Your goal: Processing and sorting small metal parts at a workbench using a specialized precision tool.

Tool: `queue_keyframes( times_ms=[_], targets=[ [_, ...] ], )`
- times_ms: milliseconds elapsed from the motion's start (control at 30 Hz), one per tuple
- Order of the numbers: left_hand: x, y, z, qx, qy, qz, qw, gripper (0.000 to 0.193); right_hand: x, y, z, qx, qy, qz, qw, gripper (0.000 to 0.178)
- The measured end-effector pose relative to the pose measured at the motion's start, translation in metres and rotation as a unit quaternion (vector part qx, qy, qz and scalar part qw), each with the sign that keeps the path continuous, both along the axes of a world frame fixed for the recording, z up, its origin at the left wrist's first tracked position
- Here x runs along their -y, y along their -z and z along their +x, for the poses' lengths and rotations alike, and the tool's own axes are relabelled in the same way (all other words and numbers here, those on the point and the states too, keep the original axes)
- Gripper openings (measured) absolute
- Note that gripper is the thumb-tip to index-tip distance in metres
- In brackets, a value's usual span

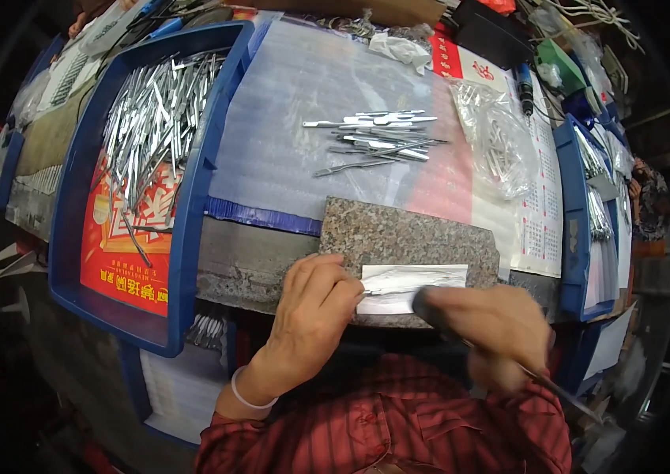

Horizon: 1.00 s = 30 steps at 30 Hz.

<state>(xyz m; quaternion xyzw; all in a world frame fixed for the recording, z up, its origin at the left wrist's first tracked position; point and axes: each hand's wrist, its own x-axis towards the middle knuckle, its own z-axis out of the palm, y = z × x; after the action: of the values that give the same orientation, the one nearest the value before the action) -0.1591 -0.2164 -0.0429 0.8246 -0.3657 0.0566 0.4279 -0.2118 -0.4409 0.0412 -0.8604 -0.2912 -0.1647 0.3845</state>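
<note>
Grey workbench (pixel 224 261), largely covered, viewed from above.
The middle of the surface is overlaid by a translucent plastic sheet (pixel 272 103), bordered at its near edge by a dark-blue strip (pixel 264 216); near it, bare rough grey is exposed. A loose pile of slender metal pieces (pixel 386 141) is borne by the sheet. At the near edge a speckled stone slab (pixel 410 229) is laid. The left side is occupied by a blue tray (pixel 190 229), set lengthwise. To the right of the pile, a clear plastic bag (pixel 501 146) is seen, partly overlapping a printed paper sheet (pixel 536 217); toward the far side, crumpled white wrapping (pixel 400 51) and a black box (pixel 489 33) are noted.
</note>
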Motion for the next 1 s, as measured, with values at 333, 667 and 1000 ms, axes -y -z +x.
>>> queue_keyframes(
  times_ms=[333, 667, 1000],
  targets=[
    [0.002, -0.002, 0.005, 0.005, 0.025, 0.014, 1.0, 0.019, -0.013, 0.009, 0.02, -0.061, 0.015, 0.005, 0.998, 0.029],
    [0.0, -0.008, 0.005, 0.0, 0.047, 0.008, 0.999, 0.021, -0.037, 0.021, 0.024, -0.123, 0.005, -0.088, 0.988, 0.024],
    [-0.003, -0.006, 0.006, 0.003, 0.041, 0.02, 0.999, 0.02, -0.019, 0.018, 0.015, -0.158, 0.063, 0.027, 0.985, 0.035]
  ],
)
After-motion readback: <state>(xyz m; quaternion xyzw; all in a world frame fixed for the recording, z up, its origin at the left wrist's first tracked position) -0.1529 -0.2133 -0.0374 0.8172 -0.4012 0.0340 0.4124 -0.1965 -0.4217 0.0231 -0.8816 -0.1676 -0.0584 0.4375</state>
